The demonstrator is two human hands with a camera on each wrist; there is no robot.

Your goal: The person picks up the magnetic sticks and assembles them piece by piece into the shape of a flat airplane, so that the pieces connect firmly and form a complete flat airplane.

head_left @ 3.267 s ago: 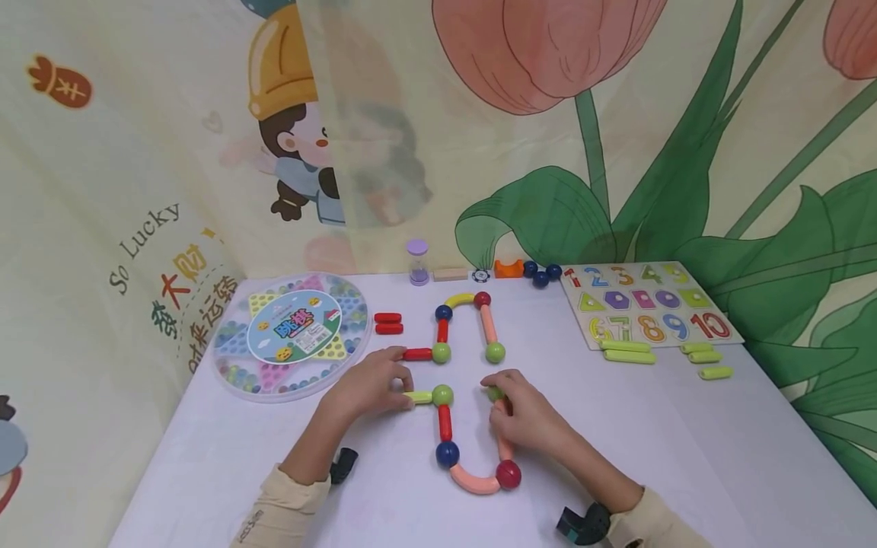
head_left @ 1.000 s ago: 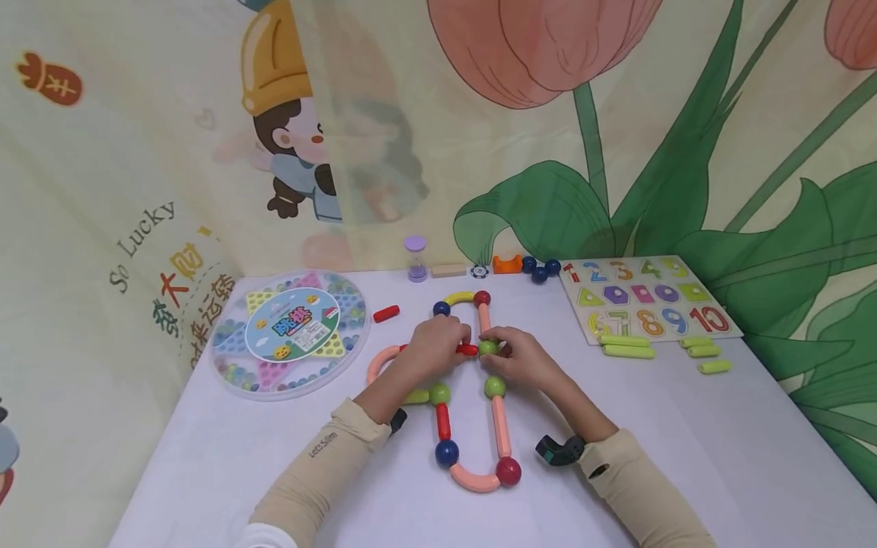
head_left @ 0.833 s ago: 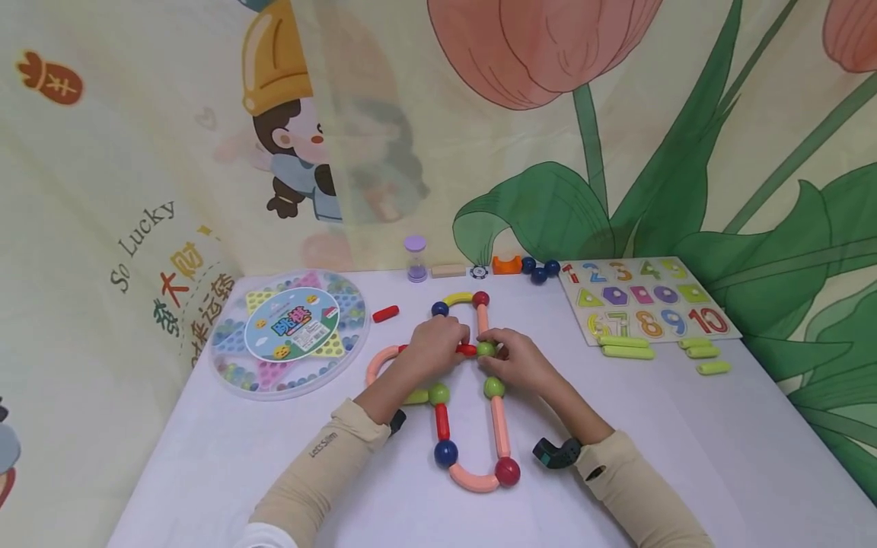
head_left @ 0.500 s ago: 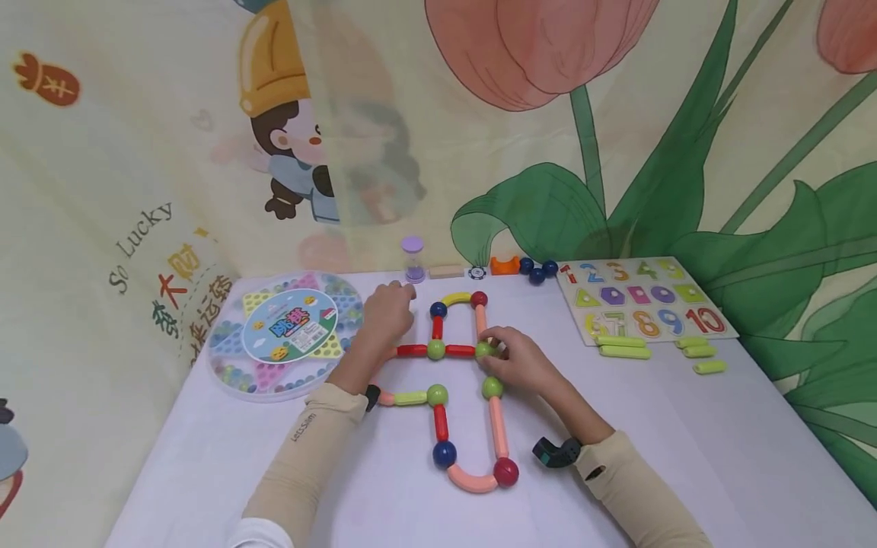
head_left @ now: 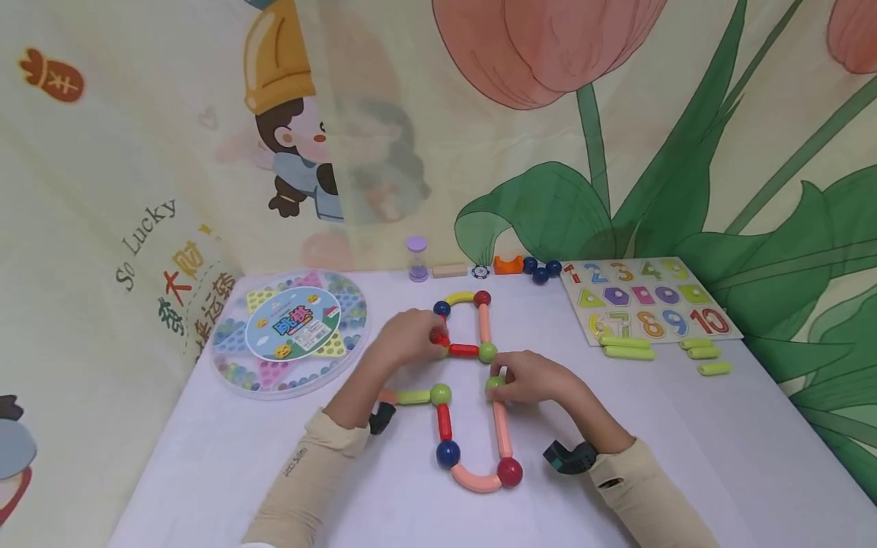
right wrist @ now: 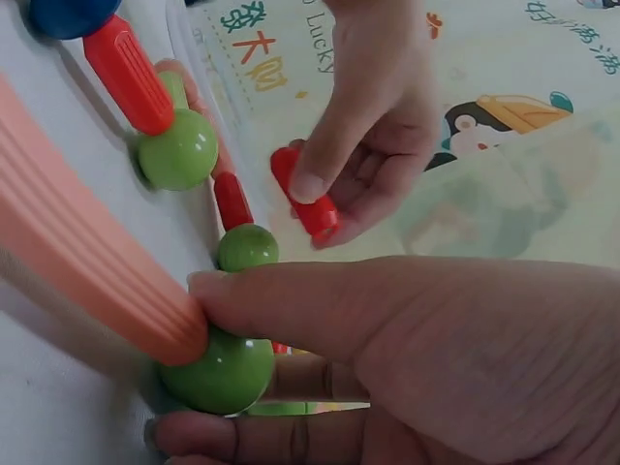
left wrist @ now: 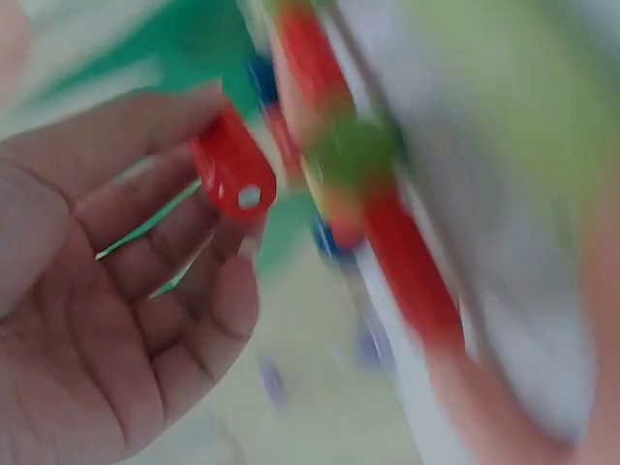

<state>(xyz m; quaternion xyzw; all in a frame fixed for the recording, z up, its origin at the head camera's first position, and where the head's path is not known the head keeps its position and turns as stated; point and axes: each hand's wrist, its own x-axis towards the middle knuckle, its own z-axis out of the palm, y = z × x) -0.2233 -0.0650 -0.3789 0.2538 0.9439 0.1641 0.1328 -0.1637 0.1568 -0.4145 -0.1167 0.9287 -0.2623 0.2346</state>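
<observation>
Red rod (left wrist: 232,165) — one, pinched in my left hand (head_left: 409,337), raised off the worktop (head_left: 685,441), long axis slanting as I see it from the right wrist. Green ball (right wrist: 223,376) — one, pinched in my right hand (head_left: 530,377), right of that rod, near side, not touching it.

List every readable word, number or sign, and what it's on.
"So Lucky": cream printed cloth wall
"發大财": same wall
"跳棋": oval blue label
"Let's Slim": left beige fabric sleeve
"1 2 3 4 7 8 9 10": pale rectangular board
Too small or blurred: label's fine print, wall's other characters, black-and-white round chip, board's faint digits.
</observation>
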